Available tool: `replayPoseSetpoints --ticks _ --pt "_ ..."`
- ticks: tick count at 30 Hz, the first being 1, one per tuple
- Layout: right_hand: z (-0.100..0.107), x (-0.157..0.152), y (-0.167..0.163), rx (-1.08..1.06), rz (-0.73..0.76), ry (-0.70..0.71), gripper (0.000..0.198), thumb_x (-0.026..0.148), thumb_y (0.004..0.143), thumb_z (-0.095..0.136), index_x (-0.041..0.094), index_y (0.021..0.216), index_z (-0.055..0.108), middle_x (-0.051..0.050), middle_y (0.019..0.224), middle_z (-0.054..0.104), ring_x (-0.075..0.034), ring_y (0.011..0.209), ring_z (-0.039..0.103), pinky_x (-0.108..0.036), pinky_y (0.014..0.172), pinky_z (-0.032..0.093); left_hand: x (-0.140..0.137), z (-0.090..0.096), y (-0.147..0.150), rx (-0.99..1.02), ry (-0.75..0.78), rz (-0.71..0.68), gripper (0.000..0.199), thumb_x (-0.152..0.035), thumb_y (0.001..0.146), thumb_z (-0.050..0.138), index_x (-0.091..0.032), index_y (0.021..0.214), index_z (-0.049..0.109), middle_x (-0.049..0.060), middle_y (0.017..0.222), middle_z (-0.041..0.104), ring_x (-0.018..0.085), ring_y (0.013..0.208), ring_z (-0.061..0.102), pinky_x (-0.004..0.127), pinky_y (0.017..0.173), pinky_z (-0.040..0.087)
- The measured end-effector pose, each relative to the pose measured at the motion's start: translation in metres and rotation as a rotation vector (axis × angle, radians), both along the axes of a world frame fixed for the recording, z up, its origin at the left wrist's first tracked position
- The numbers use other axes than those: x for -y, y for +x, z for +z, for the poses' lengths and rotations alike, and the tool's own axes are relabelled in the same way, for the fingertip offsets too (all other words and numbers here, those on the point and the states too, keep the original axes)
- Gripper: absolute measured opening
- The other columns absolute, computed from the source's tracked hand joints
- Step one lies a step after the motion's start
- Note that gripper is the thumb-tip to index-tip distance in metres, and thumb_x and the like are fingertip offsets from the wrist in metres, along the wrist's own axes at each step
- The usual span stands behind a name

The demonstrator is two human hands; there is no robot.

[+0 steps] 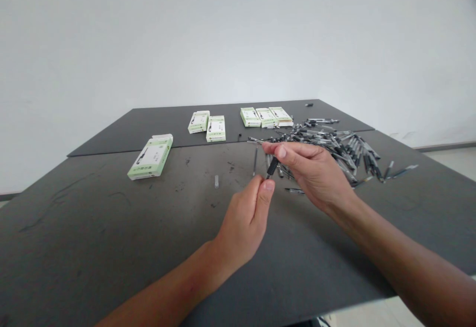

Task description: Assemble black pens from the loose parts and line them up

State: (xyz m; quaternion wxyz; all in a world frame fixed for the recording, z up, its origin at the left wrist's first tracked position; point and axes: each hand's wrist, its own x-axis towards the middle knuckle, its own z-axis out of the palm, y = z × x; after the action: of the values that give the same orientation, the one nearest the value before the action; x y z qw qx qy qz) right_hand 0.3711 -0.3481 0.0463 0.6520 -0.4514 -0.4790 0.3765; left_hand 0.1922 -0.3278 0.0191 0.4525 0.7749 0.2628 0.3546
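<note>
A pen with a black ribbed grip [272, 166] is held tilted above the middle of the table. My left hand [247, 218] is closed around its lower part, thumb pressed along the side. At the upper end my right hand [314, 170] pinches the pen between thumb and fingers; the tip there is hidden by the fingers. Behind and beside my right hand spreads a heap of clear and black pens [345, 151]. One more pen [295, 191] lies under my right hand, and a thin dark pen or refill [255, 162] lies just beyond my left.
A green and white box [151, 157] with its flap up lies at left. Two similar boxes [215, 128] lie further back, and three more [267, 117] stand in a row behind the heap. A small clear cap-like piece [216, 181] and a small black piece [240, 135] lie mid-table.
</note>
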Motion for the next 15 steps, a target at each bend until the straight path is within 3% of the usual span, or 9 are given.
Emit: replayPoseSetpoints --ticks 3,6,8,15 --pt "0.001 0.000 -0.005 -0.063 0.019 0.002 0.021 0.053 0.088 0.086 0.034 0.096 0.088 -0.001 0.108 0.086 -0.027 0.121 0.073 -0.049 0.122 0.044 -0.001 -0.001 0.000 -0.015 0.014 -0.018 0.040 -0.041 0.117 0.037 -0.025 0.080 0.041 -0.007 0.065 0.041 0.014 0.058 0.041 0.034 0.061 0.028" --pt "0.006 0.004 -0.012 -0.110 0.209 0.002 0.037 0.063 0.101 0.067 0.036 0.119 0.085 -0.003 0.126 0.083 -0.026 0.128 0.071 -0.049 0.119 0.047 0.000 -0.002 -0.001 -0.006 -0.037 -0.013 0.043 -0.047 0.117 0.034 -0.025 0.081 0.042 -0.007 0.064 0.043 0.014 0.058 0.042 0.034 0.060 0.028" --pt "0.009 0.006 -0.013 -0.104 0.294 0.001 0.035 0.059 0.104 0.064 0.037 0.124 0.083 -0.002 0.133 0.081 -0.025 0.130 0.070 -0.049 0.119 0.048 0.000 -0.003 -0.001 0.012 -0.062 0.002 0.045 -0.051 0.117 0.033 -0.025 0.081 0.042 -0.006 0.064 0.043 0.015 0.058 0.042 0.034 0.060 0.028" --pt "0.004 0.001 -0.003 -0.001 0.121 0.025 0.020 0.049 0.096 0.080 0.036 0.109 0.088 0.000 0.118 0.085 -0.024 0.127 0.072 -0.049 0.124 0.043 -0.003 -0.003 -0.001 0.010 -0.053 0.009 0.047 -0.054 0.117 0.033 -0.025 0.081 0.042 -0.006 0.064 0.042 0.015 0.059 0.042 0.034 0.060 0.029"
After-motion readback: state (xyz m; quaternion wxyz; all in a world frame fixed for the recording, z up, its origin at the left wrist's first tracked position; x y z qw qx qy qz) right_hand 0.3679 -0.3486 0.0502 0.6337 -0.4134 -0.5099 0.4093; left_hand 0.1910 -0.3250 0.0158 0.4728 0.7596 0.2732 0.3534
